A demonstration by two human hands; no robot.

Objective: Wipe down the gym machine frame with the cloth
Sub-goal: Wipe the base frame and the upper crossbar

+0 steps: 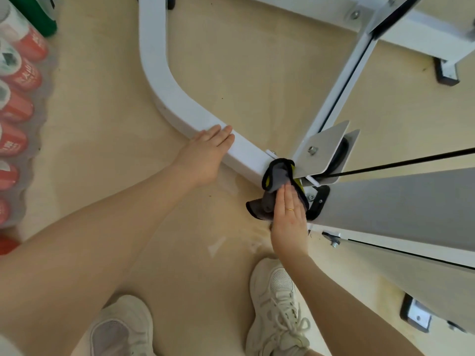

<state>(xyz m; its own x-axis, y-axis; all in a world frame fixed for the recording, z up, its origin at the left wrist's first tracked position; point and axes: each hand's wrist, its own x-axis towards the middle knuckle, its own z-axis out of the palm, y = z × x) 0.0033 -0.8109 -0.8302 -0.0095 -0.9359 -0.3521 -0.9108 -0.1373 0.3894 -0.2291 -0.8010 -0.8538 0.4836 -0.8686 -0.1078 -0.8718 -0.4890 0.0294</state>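
Below, seen from the head camera: the white gym machine frame (164,80) curves across the tan floor (102,150) from far left to centre, where it joins a bolted bracket (323,147) and a grey upright column (398,201) at right. The left hand (205,152) lies flat on the curved tube, fingers straight and close together, palm down on its near edge. The right hand (290,217), fingers straight and pressed together, with a ring (290,209) on 1 finger, presses the cloth (277,186) against the joint between tube and column. The cloth is grey with black edging and yellow patches; it is bunched over the tube's end, with 1 corner hanging to the left of the hand. A black cable (401,165) runs right from the bracket. 2 pale sneakers (277,309) stand near the bottom edge. Red-labelled bottles (20,73) in plastic wrap line the far left.
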